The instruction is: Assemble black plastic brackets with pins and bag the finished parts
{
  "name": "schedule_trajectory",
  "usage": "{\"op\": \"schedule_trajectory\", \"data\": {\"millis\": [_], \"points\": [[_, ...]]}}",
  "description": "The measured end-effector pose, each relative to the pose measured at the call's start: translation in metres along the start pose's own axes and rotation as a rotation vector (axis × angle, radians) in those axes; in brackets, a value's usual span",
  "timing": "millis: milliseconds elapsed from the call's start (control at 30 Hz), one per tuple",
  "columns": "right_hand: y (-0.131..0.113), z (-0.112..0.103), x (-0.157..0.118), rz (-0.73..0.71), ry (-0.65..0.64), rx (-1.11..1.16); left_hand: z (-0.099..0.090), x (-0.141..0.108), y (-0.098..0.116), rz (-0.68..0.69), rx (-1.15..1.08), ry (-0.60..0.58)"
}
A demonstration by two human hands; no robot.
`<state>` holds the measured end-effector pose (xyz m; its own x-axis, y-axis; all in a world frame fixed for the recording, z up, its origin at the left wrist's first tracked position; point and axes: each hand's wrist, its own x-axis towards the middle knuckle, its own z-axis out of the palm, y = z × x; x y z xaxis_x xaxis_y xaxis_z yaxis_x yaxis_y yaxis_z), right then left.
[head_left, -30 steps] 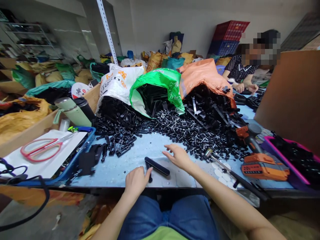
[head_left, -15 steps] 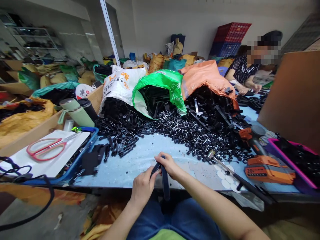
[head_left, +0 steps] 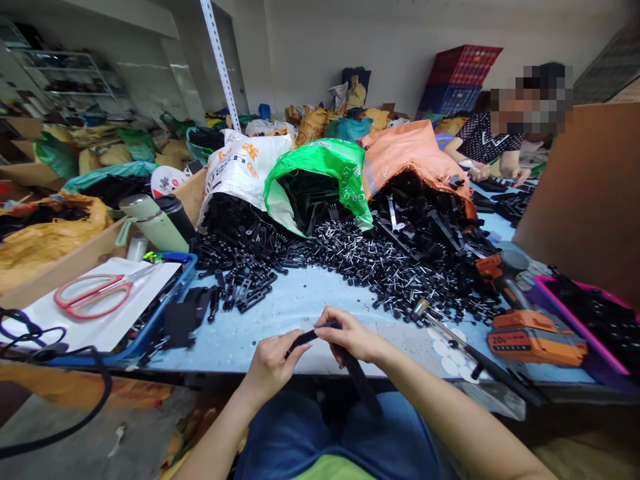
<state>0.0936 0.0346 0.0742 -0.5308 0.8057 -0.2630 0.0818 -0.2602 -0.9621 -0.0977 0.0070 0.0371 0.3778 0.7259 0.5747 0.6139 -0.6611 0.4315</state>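
Note:
My left hand point(head_left: 273, 363) is closed on one end of a slim black link point(head_left: 301, 341), thumb and fingers pinching it. My right hand point(head_left: 353, 333) is closed around the place where this link meets a longer flat black bar point(head_left: 364, 385). From under the right fingers the bar slants down to the right, over my lap. The two black pieces look joined at an angle; fingers hide the joint itself. Beyond my hands lies a heap of small black-headed screws point(head_left: 395, 267), and black links point(head_left: 245, 290) are piled to its left.
White, green point(head_left: 317, 160) and orange sacks spill black parts. On the right lie a cordless drill point(head_left: 535, 337), a long-handled metal tool point(head_left: 460, 341) and a pink-rimmed bin point(head_left: 585, 327). Scissors point(head_left: 93, 297) rest on paper over a blue tray point(head_left: 187, 273). A co-worker point(head_left: 487, 143) sits far right.
The long bar has swung from hanging nearly straight down to slanting right. My left hand has shifted slightly left and the link lies flatter. The co-worker's hands have moved.

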Motion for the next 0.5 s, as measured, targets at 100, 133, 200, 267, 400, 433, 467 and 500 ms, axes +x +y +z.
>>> {"op": "schedule_trajectory", "data": {"millis": [100, 133, 200, 267, 400, 433, 467, 500], "points": [[0.003, -0.009, 0.0, 0.035, -0.07, 0.025, 0.001, -0.004, 0.002, -0.015, 0.009, 0.021], [0.006, -0.012, 0.001, 0.031, -0.027, 0.047, 0.004, -0.005, 0.003, -0.047, 0.058, 0.067], [0.014, -0.015, 0.004, 0.034, 0.067, 0.089, 0.012, -0.009, 0.005, -0.087, 0.162, 0.154], [0.022, -0.019, 0.005, 0.042, 0.096, 0.082, 0.02, -0.011, 0.007, -0.052, 0.18, 0.151], [0.029, -0.026, -0.003, 0.134, -0.114, -0.16, 0.015, -0.012, 0.005, 0.03, -0.022, -0.059], [0.027, -0.027, -0.006, 0.158, -0.218, -0.257, 0.01, -0.012, 0.005, 0.033, -0.071, -0.138], [0.025, -0.027, -0.008, 0.165, -0.316, -0.351, 0.005, -0.012, 0.004, 0.034, -0.112, -0.22], [0.021, -0.025, -0.011, 0.153, -0.39, -0.438, 0.0, -0.012, 0.003, 0.038, -0.145, -0.297]]}}
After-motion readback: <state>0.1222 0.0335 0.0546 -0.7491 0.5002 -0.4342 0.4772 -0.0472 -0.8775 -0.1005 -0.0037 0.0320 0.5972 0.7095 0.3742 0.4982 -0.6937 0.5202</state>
